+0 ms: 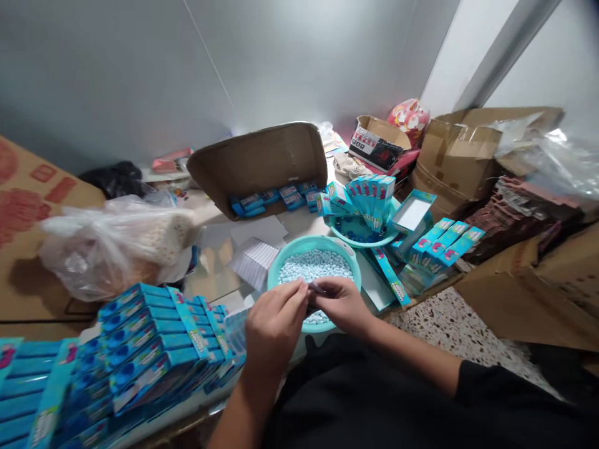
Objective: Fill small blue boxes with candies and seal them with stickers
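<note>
My left hand (277,319) and my right hand (340,304) meet over the front part of a turquoise basin (274,269). Small pale blue pellets (314,264) fill the basin. The fingers of both hands are pinched together. Between them is a small dark object (320,289), mostly covered by the fingers, and my right hand grips it. What my left fingertips hold is too small to make out. Just behind, a second turquoise bowl (359,242) holds dark blue pieces, with small blue boxes (369,194) fanned out over it.
Stacked blue boxes (152,340) stand at the left front. An open cardboard box (262,159) with small blue packets lies behind the basin. Clear plastic bags (116,243) sit at left. More blue boxes (447,240) and large cartons (533,287) are at right.
</note>
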Tool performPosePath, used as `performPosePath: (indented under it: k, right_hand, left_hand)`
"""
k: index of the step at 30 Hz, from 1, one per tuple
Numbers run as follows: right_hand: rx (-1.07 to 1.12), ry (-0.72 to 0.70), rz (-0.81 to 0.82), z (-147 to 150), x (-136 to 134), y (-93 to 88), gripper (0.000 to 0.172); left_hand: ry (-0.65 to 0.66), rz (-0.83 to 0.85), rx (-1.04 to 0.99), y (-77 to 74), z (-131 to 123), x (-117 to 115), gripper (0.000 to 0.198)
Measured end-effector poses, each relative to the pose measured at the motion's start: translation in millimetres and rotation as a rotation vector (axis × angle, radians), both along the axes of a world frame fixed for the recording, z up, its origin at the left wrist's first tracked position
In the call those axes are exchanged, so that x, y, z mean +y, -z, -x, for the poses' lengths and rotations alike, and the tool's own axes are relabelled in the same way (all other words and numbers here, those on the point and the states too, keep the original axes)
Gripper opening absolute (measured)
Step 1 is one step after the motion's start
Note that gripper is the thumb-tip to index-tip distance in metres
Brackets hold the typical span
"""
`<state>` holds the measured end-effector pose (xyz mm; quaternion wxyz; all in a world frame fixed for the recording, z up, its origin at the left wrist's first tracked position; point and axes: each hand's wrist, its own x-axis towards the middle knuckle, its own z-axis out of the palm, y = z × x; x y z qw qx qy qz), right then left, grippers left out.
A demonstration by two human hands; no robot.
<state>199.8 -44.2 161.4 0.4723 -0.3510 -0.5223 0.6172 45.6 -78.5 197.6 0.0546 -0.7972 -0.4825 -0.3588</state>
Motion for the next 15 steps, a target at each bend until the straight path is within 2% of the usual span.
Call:
performPosePath:
  k: [3,6,8,11,15]
  right_hand:
    - [0.045,-0.035,0.059,-0.6,1.4,1.9,0.028]
    - [-0.08,-0.03,-0.033,-4.8,4.9,0.0,0.029]
    - [-0.133,-0.028,-0.081,-7.0,7.0,-0.2,0.03]
    - [-0.086,-0.003,-0.084,-8.4,8.5,3.7,0.03]
    - [-0.119,0.003,-0.121,-12.7,9.3,8.3,0.027]
  left_hand:
    - [-0.002,0.076,-0.076,2.8,-4.6,-0.9,0.025]
    - [-0.042,0.199,-0.219,2.5,-4.3,0.8,0.031]
    - [-0.015,0.269,-0.26,0.7,-1.7,2.9,0.033]
    - [0.069,0.307,-0.275,-2.6,1.0,5.2,0.027]
    - [0.044,0.366,-0.36,-6.3,-1.3,4.9,0.018]
